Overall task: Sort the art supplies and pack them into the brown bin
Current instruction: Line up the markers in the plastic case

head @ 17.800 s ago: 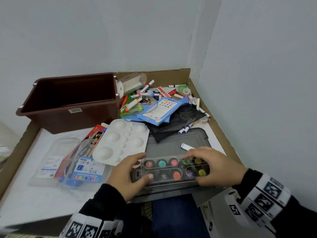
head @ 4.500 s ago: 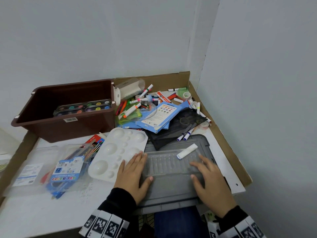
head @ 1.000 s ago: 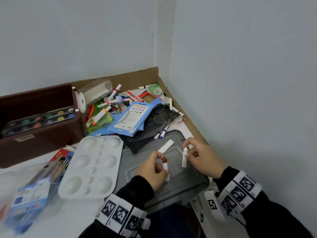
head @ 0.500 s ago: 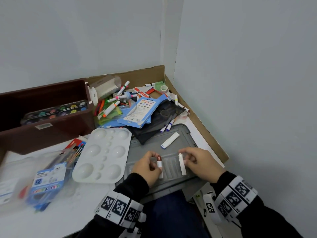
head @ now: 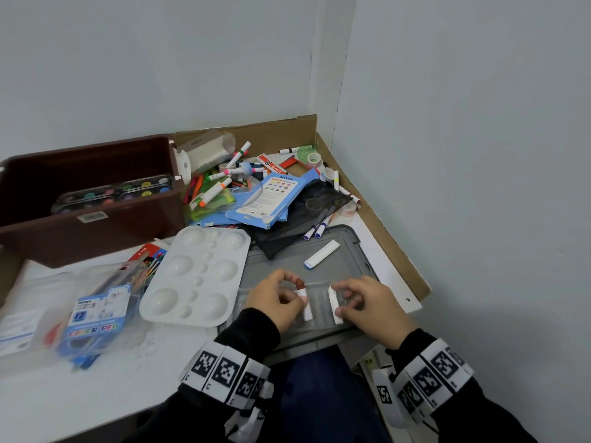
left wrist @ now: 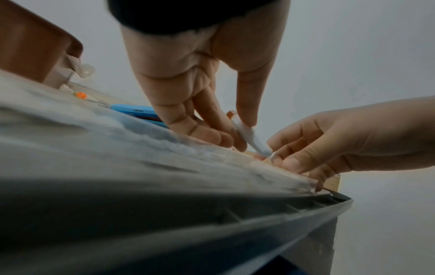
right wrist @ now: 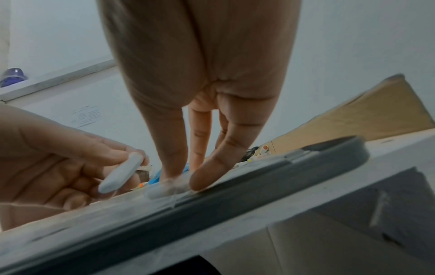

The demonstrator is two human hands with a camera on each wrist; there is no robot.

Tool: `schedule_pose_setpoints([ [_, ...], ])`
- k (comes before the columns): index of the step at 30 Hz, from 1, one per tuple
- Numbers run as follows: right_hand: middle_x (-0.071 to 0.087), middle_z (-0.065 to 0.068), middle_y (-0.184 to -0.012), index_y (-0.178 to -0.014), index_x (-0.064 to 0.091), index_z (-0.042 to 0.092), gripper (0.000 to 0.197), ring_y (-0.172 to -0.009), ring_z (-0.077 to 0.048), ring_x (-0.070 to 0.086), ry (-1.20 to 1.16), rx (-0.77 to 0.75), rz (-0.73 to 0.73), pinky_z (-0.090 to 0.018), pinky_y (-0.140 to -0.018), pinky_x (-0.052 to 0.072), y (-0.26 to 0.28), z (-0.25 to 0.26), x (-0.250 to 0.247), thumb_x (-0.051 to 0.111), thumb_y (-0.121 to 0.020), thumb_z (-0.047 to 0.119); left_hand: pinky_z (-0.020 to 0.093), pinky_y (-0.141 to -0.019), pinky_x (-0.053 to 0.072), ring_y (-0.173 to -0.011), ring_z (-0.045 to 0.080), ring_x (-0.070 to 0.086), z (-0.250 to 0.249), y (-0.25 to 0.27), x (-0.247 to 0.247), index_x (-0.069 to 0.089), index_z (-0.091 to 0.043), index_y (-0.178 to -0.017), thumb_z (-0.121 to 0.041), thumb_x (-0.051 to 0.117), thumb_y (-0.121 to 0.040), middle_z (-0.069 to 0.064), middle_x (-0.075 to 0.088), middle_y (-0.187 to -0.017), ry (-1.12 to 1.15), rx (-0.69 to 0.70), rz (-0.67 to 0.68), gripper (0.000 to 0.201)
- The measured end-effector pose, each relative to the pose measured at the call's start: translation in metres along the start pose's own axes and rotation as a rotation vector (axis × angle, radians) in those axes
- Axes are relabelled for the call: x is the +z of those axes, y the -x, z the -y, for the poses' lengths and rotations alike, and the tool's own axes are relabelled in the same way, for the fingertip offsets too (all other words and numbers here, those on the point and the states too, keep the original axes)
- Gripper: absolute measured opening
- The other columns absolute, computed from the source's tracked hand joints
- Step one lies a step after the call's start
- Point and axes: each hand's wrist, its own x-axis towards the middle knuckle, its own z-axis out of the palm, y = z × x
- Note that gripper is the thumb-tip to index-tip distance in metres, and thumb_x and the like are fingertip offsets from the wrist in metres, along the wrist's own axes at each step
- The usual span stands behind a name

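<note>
The person's left hand point(head: 275, 300) pinches a small white paint tube with a dark red cap point(head: 303, 299) between thumb and curled fingers, holding it tilted just above a clear ribbed plastic tray point(head: 316, 310). That tray lies on a flat grey plastic lid point(head: 347, 262) at the near right edge of the white table point(head: 134, 362). The right hand point(head: 367, 303) has its thumb and forefingers bent down onto a second white tube point(head: 334, 303), which lies in the tray; from the right wrist view the fingertips point(right wrist: 200, 181) press it against the tray. A third white tube with a blue end point(head: 320, 254) lies loose on the lid, farther back and well apart from both hands. The dark brown plastic bin point(head: 96, 231) stands at the table's far left, and a long clear case of round watercolour pans point(head: 112, 193) lies inside it. A white moulded paint palette point(head: 200, 276) sits just left of the lid, its right edge touching or overlapping it. A clear pouch of colour pens point(head: 96, 314) lies near the left edge. A heap of markers point(head: 217, 190), a blue colour-pencil box point(head: 275, 196) and a black mesh pouch point(head: 307, 215) fills the far right corner, beside the cardboard walls point(head: 383, 231).
</note>
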Motion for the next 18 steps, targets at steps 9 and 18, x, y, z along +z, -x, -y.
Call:
schedule_pose_setpoints([
  [9, 0.049, 0.005, -0.089, -0.112, 0.064, 0.022, 0.040, -0.070, -0.006, 0.054, -0.063, -0.003, -0.019, -0.006, -0.068, 0.042, 0.003, -0.009, 0.005, 0.073, -0.075, 0.007, 0.028, -0.064, 0.051, -0.060, 0.016, 0.060, -0.010, -0.010, 0.027, 0.058, -0.027, -0.076, -0.015, 0.070, -0.077, 0.005, 0.068, -0.066, -0.038, -0.023, 0.022, 0.017],
  [18, 0.050, 0.008, -0.089, -0.112, 0.065, 0.023, 0.039, -0.070, 0.000, 0.054, -0.099, -0.018, -0.024, -0.005, -0.068, 0.043, 0.004, -0.012, 0.006, 0.073, -0.076, 0.008, 0.021, -0.048, 0.053, -0.041, 0.006, 0.058, -0.011, -0.010, 0.034, 0.059, -0.016, -0.079, 0.002, 0.067, -0.079, 0.003, 0.058, -0.053, 0.134, -0.146, 0.055, 0.019],
])
